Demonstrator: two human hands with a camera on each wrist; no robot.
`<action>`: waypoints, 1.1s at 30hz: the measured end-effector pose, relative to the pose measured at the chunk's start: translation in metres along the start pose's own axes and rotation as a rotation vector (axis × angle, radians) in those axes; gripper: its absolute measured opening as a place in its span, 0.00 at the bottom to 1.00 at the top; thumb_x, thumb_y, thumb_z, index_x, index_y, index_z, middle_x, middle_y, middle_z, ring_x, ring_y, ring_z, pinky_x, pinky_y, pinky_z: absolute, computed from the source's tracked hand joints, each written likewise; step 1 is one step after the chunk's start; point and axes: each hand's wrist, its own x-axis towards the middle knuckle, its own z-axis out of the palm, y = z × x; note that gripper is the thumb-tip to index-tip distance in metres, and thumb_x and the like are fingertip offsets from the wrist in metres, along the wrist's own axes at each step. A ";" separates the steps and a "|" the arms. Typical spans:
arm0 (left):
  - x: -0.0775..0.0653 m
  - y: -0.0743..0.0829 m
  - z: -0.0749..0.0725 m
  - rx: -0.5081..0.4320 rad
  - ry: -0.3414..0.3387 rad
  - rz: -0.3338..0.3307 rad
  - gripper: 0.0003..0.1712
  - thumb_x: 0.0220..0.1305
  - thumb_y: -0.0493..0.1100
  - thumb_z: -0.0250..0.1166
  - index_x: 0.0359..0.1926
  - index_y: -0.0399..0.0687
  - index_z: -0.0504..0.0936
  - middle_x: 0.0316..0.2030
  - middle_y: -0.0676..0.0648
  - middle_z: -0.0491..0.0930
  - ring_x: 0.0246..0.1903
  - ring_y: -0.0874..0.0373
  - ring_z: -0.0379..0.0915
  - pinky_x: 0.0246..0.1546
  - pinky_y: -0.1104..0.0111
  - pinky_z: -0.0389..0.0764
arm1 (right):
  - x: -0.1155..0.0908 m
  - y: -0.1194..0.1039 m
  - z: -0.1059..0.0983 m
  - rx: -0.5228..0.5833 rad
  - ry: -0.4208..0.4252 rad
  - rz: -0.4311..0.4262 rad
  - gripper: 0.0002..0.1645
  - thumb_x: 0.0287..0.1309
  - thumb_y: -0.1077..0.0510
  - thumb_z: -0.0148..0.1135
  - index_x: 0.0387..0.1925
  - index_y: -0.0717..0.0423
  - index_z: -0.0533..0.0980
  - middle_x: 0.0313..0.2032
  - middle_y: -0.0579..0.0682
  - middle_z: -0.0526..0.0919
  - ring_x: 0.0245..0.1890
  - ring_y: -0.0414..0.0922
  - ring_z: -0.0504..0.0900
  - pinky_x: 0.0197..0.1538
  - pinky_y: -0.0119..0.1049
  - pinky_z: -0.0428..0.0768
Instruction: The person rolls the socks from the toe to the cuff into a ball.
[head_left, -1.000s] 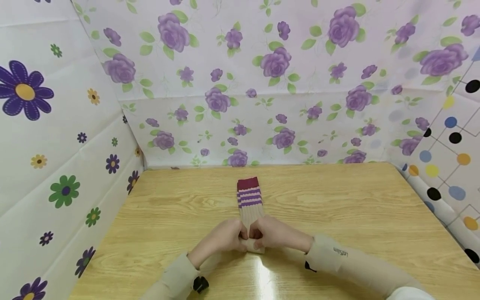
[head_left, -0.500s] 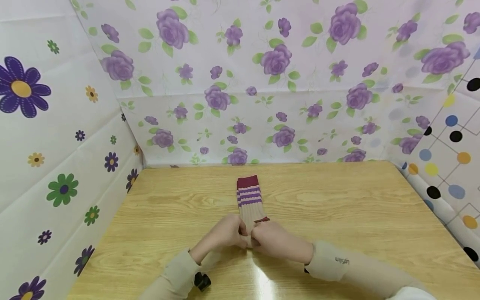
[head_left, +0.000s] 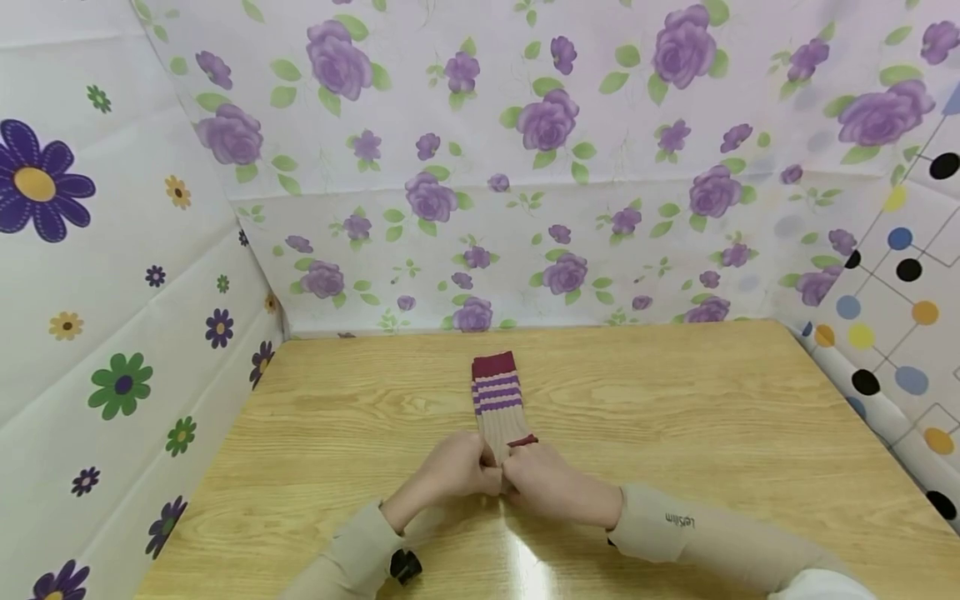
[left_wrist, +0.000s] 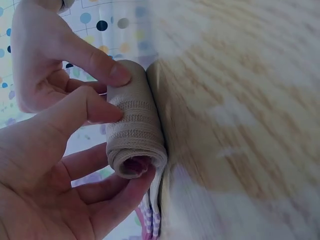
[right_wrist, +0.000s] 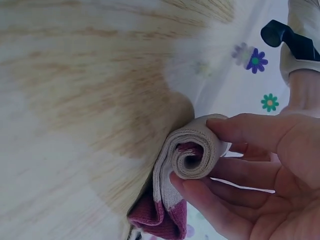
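Observation:
A pair of beige ribbed socks (head_left: 504, 417) lies stacked on the table, with purple stripes and dark red cuffs (head_left: 495, 364) at the far end. Their near part is wound into a tight roll (left_wrist: 135, 122), its spiral end (right_wrist: 210, 150) facing the right wrist camera. My left hand (head_left: 456, 467) grips one end of this roll between thumb and fingers, one fingertip under its edge. At the other end my right hand (head_left: 551, 483) pinches the roll, thumb on one side and fingers curled on the other. A dark red patch (right_wrist: 172, 222) shows beyond the roll.
The wood-grain table (head_left: 675, 400) meets a rose-printed cloth (head_left: 555, 208) at the back. Flower-printed cloth (head_left: 127, 275) hangs on the left, dotted cloth (head_left: 885, 317) on the right. A black wrist piece (head_left: 406, 567) sits by the left sleeve.
Both hands stay at the socks' near end. The right hand has turned over the roll, covering more of it, and a dark red patch now shows beside that hand. The roll sits slightly farther forward.

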 end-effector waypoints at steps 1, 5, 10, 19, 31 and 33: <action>0.000 0.000 0.000 -0.017 -0.008 -0.005 0.17 0.51 0.40 0.67 0.10 0.53 0.76 0.07 0.62 0.63 0.10 0.70 0.51 0.11 0.77 0.52 | 0.001 0.000 -0.001 0.010 -0.010 0.000 0.17 0.51 0.60 0.70 0.15 0.52 0.71 0.15 0.43 0.69 0.17 0.34 0.61 0.20 0.25 0.63; -0.002 -0.002 0.002 -0.062 -0.013 0.001 0.07 0.52 0.39 0.71 0.20 0.48 0.87 0.12 0.57 0.76 0.12 0.69 0.58 0.13 0.77 0.60 | 0.002 0.002 -0.004 0.049 -0.068 0.015 0.15 0.48 0.63 0.70 0.16 0.52 0.71 0.15 0.41 0.68 0.17 0.34 0.61 0.21 0.24 0.64; -0.003 0.000 0.005 -0.023 0.068 0.056 0.09 0.48 0.34 0.72 0.35 0.42 0.89 0.31 0.48 0.87 0.25 0.66 0.71 0.27 0.77 0.73 | 0.003 0.004 -0.004 0.022 -0.095 0.013 0.19 0.49 0.62 0.69 0.14 0.51 0.67 0.14 0.40 0.64 0.17 0.34 0.59 0.21 0.25 0.63; -0.006 0.004 0.007 0.002 0.184 0.050 0.04 0.51 0.31 0.70 0.30 0.38 0.85 0.26 0.48 0.83 0.24 0.66 0.68 0.24 0.77 0.72 | 0.007 0.011 -0.005 0.031 -0.133 -0.003 0.13 0.55 0.60 0.66 0.19 0.53 0.73 0.18 0.42 0.71 0.19 0.34 0.61 0.24 0.25 0.65; -0.007 0.004 0.007 0.078 0.208 0.083 0.03 0.55 0.30 0.67 0.27 0.38 0.85 0.26 0.46 0.85 0.26 0.65 0.75 0.26 0.78 0.75 | 0.014 0.018 -0.008 0.209 -0.197 0.101 0.14 0.59 0.61 0.61 0.19 0.55 0.74 0.21 0.42 0.65 0.23 0.36 0.59 0.27 0.26 0.61; -0.008 0.005 0.007 0.126 0.215 0.106 0.06 0.56 0.31 0.66 0.24 0.39 0.85 0.23 0.48 0.83 0.23 0.67 0.70 0.24 0.79 0.72 | 0.015 0.019 -0.010 0.234 -0.211 0.112 0.15 0.59 0.63 0.60 0.18 0.54 0.71 0.21 0.43 0.65 0.23 0.36 0.59 0.27 0.26 0.60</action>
